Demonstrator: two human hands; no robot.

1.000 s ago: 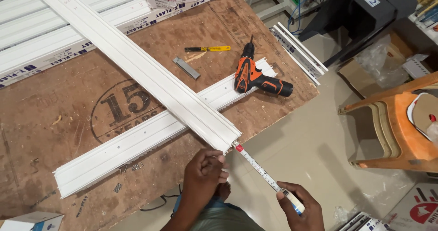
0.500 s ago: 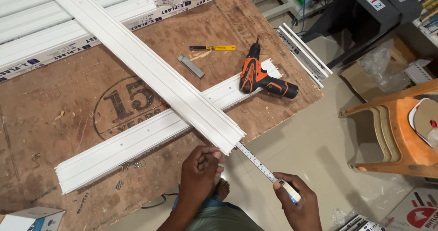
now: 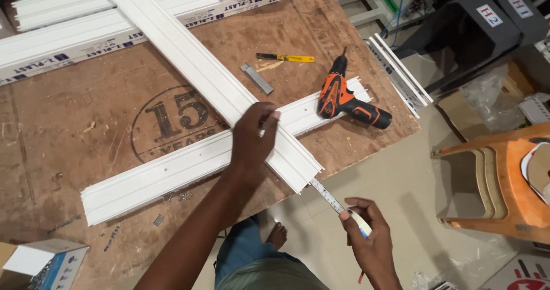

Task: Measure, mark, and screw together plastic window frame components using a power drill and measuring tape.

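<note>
The long panel (image 3: pixel 189 66) lies slanted on the table (image 3: pixel 74 147), and its near end sticks out past the table's edge. Under the long panel lies a second panel (image 3: pixel 172 172), crossing it. The left hand (image 3: pixel 252 138) rests on the long panel right where the two cross. The tape measure (image 3: pixel 329 197) runs from the long panel's near end out over the floor (image 3: pixel 412 210) to the right hand (image 3: pixel 366 241). To the right of the long panel, the drill (image 3: pixel 346 98) lies on the second panel. Behind the drill lie a knife (image 3: pixel 285 57) and a small metal bar (image 3: pixel 256 78). Far right of the long panel, off the table, stands a stool (image 3: pixel 504 181).
</note>
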